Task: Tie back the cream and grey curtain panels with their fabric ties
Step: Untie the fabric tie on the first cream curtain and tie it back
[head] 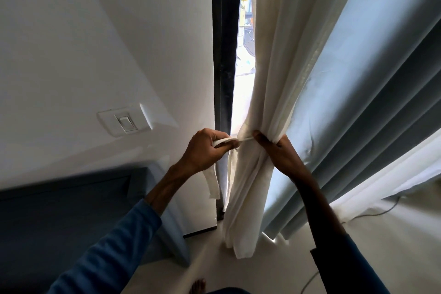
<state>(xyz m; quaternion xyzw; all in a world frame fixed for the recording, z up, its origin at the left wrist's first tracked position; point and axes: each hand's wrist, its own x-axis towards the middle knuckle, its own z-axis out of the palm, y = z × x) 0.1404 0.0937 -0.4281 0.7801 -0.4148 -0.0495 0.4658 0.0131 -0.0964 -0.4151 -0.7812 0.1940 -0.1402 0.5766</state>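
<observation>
The cream curtain panel (272, 74) hangs in the middle, gathered into a bunch at waist height. A cream fabric tie (213, 182) runs round that bunch, and its loose end dangles below my left hand. My left hand (205, 150) grips the tie just left of the bunch, fingers curled round the strip. My right hand (279, 150) clutches the gathered cream folds from the right, thumb pressed on the tie where it crosses the cloth. The grey curtain panel (372, 102) hangs loose to the right, behind my right forearm.
A dark window frame (222, 55) stands left of the cream panel, with a bright strip of glass beside it. A wall switch (125, 123) sits on the white wall at left. A blue-grey headboard (71, 212) fills the lower left. A cable (381, 210) trails on the floor.
</observation>
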